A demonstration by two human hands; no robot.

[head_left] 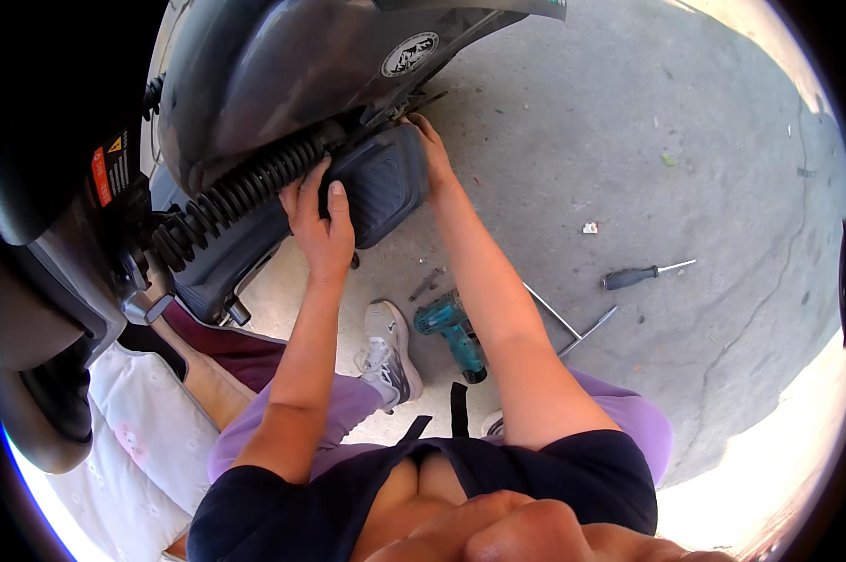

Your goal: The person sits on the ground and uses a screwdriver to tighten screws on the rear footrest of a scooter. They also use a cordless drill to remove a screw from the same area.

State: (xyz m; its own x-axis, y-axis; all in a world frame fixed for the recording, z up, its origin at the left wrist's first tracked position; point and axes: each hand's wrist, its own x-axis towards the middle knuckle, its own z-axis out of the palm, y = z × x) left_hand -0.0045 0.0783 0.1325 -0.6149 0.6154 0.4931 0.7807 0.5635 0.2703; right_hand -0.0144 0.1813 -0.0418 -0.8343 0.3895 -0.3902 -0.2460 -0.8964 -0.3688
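A dark scooter with a glossy body panel (245, 75) fills the upper left, with a black coil-spring shock (231, 192) slanting beneath it. My left hand (322, 229) rests against a ribbed dark grey plastic footboard (376, 192) beside the shock, thumb apart and fingertips partly out of sight near the spring. My right hand (434, 155) is wrapped round the upper right end of that footboard, its fingertips mostly hidden behind the edge.
On the concrete floor (723, 169) lie a teal power drill (456, 337), a T-handle wrench (578, 332), a screwdriver (638, 276) and small debris. My shoe (385, 347) is beside the drill. A padded floral cover (128, 412) hangs at lower left.
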